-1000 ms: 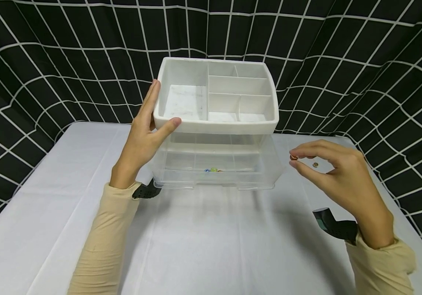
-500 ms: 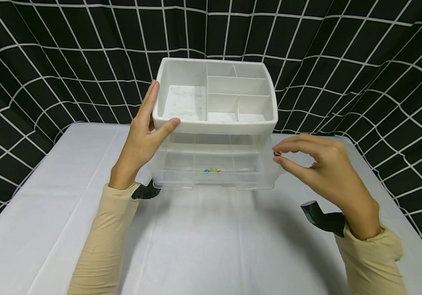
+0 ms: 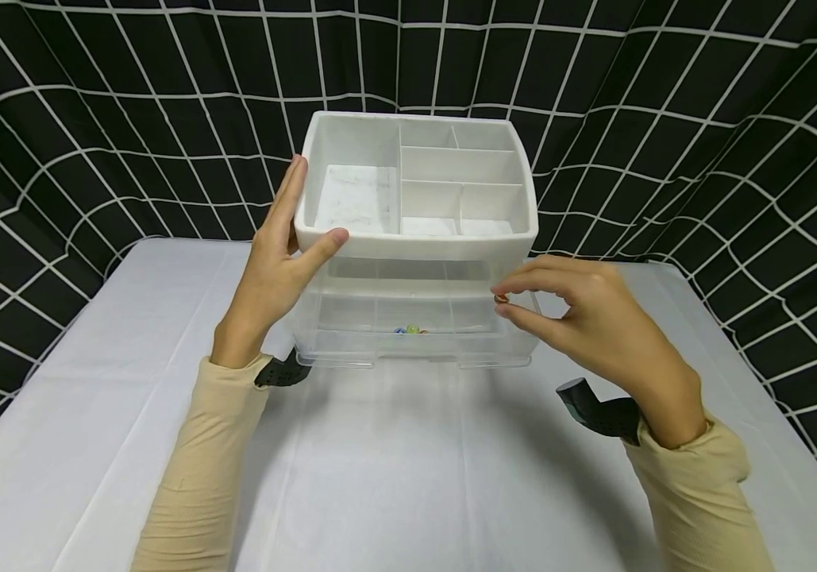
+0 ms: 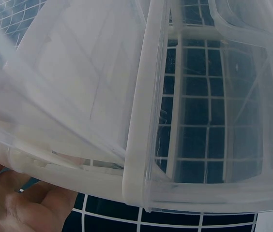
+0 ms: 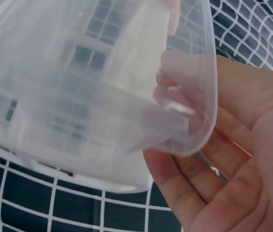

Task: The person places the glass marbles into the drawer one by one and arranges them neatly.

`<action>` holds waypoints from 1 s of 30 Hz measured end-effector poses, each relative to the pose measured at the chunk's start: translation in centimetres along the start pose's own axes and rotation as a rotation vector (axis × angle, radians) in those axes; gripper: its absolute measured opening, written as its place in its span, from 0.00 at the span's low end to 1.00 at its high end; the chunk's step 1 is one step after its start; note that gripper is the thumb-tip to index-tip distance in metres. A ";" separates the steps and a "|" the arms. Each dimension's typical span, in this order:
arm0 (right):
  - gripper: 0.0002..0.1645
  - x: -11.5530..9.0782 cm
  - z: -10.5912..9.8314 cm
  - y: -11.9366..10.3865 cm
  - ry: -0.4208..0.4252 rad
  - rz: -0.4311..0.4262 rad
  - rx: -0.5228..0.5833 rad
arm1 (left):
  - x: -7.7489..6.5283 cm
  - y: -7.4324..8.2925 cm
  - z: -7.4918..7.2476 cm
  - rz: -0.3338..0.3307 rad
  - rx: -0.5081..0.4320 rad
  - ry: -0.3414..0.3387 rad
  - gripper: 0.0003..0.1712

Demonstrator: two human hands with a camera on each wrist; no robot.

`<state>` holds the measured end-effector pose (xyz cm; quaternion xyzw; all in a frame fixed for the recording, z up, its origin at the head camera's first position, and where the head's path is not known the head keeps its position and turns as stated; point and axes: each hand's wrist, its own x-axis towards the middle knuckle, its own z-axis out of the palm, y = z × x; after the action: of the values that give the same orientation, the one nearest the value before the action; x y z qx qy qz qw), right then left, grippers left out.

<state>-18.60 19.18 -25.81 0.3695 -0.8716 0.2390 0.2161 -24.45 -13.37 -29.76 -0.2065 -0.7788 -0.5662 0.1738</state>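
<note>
At far left, a beige sleeve [image 3: 194, 469] reaches up over a white tablecloth [image 3: 379, 492], with a black wrist device [image 3: 283, 371] at its cuff. The left hand [image 3: 268, 266] touches the side of a white organizer [image 3: 415, 248]: its fingers lie nearly straight along the left wall, unclenched, and its thumb rests on the front rim.

The organizer's top has one large compartment on the left and five smaller ones on the right. Below, a clear drawer [image 3: 479, 351] juts out toward the person. A few tiny coloured beads [image 3: 412, 329], blue, yellow-green and orange, show through its plastic near the middle.

To their right, over the drawer's right end, a small reddish bead [image 3: 501, 299] is pinched between the thumb and index finger of the right hand [image 3: 597, 310]. The right-wrist view shows the fingertips through the clear plastic wall.

Farther right are another black device [image 3: 601, 411] and the right sleeve [image 3: 697, 492]. Black cloth with a white grid [image 3: 165, 119] hangs behind everything.
</note>
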 end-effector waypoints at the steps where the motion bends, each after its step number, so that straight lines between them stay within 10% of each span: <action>1: 0.15 0.1 0.0 -0.1 -0.012 0.003 0.002 | 0.0 0.0 0.0 0.000 0.001 0.000 0.48; 30: 0.07 3.8 1.2 -0.3 -0.488 0.159 0.135 | 0.0 -0.1 -0.1 0.005 0.005 0.003 0.48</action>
<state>-21.03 16.25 -24.54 0.3602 -0.9062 0.2168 -0.0452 -24.52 -13.46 -29.83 -0.2071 -0.7795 -0.5640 0.1768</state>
